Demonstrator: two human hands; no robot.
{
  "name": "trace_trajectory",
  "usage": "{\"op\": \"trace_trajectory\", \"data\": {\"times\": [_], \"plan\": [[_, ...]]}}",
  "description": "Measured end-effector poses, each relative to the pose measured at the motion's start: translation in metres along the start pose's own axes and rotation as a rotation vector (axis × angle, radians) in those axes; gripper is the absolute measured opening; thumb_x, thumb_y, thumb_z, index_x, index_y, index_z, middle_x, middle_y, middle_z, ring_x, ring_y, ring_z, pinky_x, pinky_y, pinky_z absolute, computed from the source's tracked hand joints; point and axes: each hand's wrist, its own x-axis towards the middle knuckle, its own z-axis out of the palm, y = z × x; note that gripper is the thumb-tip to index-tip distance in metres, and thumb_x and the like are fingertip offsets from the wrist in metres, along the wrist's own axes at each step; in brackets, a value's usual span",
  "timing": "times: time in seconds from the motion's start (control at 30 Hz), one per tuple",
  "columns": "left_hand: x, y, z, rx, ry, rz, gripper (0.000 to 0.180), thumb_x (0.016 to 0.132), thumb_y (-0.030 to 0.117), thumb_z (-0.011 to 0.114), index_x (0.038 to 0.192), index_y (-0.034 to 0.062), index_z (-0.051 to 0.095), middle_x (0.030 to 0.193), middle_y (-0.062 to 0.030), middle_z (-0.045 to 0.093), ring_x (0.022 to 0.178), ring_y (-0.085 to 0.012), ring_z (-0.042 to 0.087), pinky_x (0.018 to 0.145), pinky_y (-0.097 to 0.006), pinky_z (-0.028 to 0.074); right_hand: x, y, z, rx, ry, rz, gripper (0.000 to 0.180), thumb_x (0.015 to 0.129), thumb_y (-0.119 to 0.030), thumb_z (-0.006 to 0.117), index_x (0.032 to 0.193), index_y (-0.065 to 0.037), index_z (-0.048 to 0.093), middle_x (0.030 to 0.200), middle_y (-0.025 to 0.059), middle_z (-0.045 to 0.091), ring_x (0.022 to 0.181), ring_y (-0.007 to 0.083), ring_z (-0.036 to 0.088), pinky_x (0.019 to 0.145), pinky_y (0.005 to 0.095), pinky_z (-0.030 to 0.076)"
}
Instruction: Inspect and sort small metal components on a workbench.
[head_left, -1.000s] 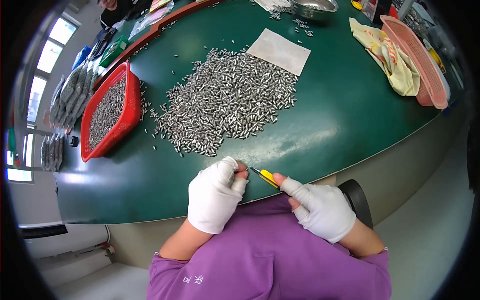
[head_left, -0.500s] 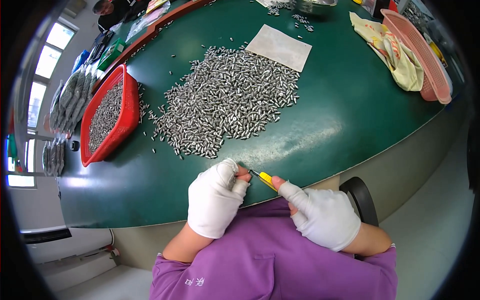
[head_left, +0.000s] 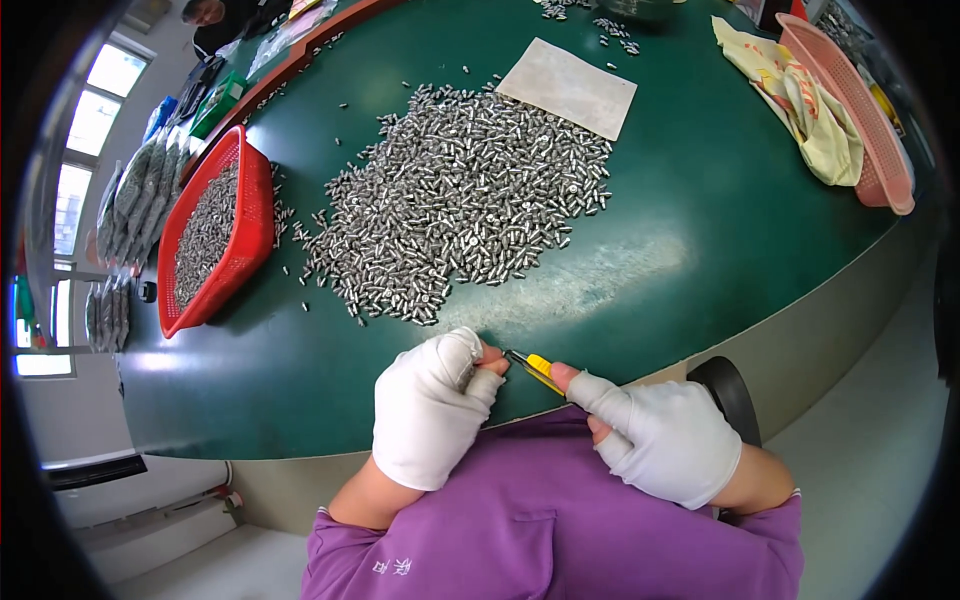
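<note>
White gloves with bare fingertips cover both of my hands at the near edge of the green table. My left hand (head_left: 430, 408) is closed in a pinch; whatever small thing lies between its thumb and finger is too hidden to make out. In my right hand (head_left: 672, 440) I grip a slim yellow-handled tool (head_left: 540, 366) with a dark metal tip. That tip points left and meets the left fingertips. Beyond the hands spreads a large pile of small silvery metal parts (head_left: 455, 200). A red plastic basket (head_left: 254, 215) at the left holds more of these parts.
A pale flat sheet (head_left: 570, 88) touches the pile's far right side. At the right lie a yellowish cloth (head_left: 795, 105) and a pink basket (head_left: 880, 165). Filled plastic bags (head_left: 145, 200) stand beyond the red basket. Another person (head_left: 225, 22) sits at the far left.
The view has shifted slightly. Both hands sit a little farther right and lower in the picture, still together at the tool's tip. The pile looks the same.
</note>
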Motion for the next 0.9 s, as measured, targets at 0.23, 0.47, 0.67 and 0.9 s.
{"op": "trace_trajectory", "data": {"times": [0.23,0.47,0.67,0.9], "plan": [[-0.001,0.0,-0.001,-0.022,0.004,0.05,0.014,0.075,0.001,0.074,0.078,0.0042,0.061,0.073,-0.0077,0.065,0.064,-0.0196,0.062,0.06,-0.03,0.05,0.005,-0.008,-0.011,-0.121,-0.093,-0.026,0.057,0.081,-0.014,0.06,0.137,-0.015,0.051,0.06,0.0055,0.059,0.052,0.0255,0.06,0.047,0.038,0.048],[-0.004,0.004,-0.001,0.0,0.04,0.0,0.012,0.079,0.006,0.072,0.082,0.0078,0.06,0.065,-0.0037,0.06,0.059,-0.0177,0.058,0.057,-0.029,0.047,0.004,0.009,-0.02,-0.141,0.293,0.027,0.059,0.078,0.0,0.06,0.133,-0.018,0.056,0.072,0.0061,0.06,0.062,0.0261,0.06,0.057,0.0364,0.049],[-0.006,0.0,-0.009,-1.029,-0.111,-0.164,0.024,0.093,0.027,0.062,0.101,0.0091,0.048,0.071,0.002,0.044,0.055,-0.0042,0.032,0.05,-0.019,0.026,0.032,0.07,-0.034,-0.595,0.66,0.267,0.05,0.077,0.001,0.063,0.124,-0.016,0.062,0.101,0.0104,0.061,0.088,0.0299,0.059,0.078,0.0392,0.049],[0.01,-0.008,0.004,-1.503,-0.335,-0.175,0.034,0.088,0.037,0.07,0.106,0.0154,0.052,0.076,-0.0012,0.046,0.051,-0.0054,0.027,0.047,-0.02,0.023,0.063,0.042,-0.018,-0.397,0.612,-0.155,0.024,0.073,-0.006,0.066,0.096,-0.015,0.067,0.086,0.004,0.06,0.078,0.0245,0.059,0.067,0.0367,0.05]]}}
